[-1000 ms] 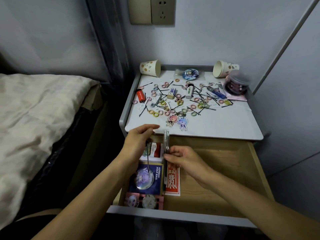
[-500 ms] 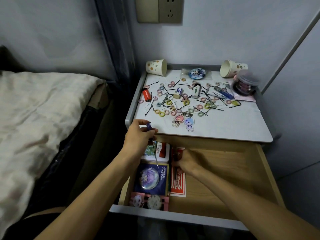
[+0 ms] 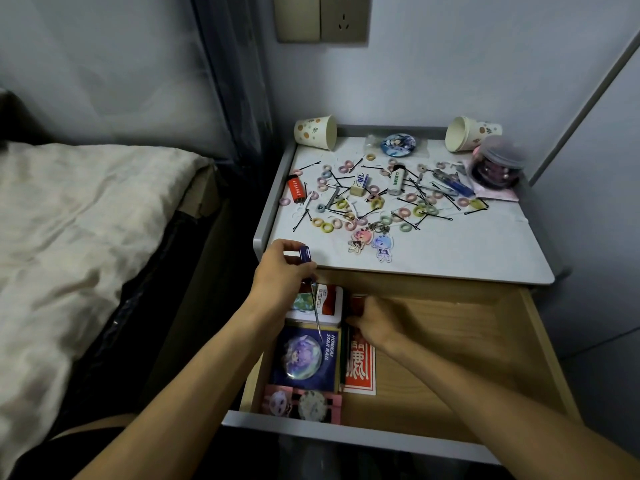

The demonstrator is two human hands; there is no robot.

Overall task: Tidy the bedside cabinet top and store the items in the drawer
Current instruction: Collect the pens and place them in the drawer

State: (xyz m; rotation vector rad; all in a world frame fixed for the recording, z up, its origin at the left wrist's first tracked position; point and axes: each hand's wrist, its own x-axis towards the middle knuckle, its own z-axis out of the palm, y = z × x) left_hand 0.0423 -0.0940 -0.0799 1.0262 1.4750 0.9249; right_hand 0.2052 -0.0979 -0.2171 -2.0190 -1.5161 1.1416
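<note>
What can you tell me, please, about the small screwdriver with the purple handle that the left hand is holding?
The small screwdriver with a translucent purple handle has a thin bare metal shaft. The left hand pinches the handle just below its top, at the open wooden drawer's left end. It hangs nearly upright, handle up, with the shaft slanting slightly down and right above the items stored there. Its tip shows over a dark blue card; whether they touch cannot be told.

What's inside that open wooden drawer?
The open wooden drawer holds a blue card with a round badge, a red card and pink cards; the hands cover items farther back.
</note>
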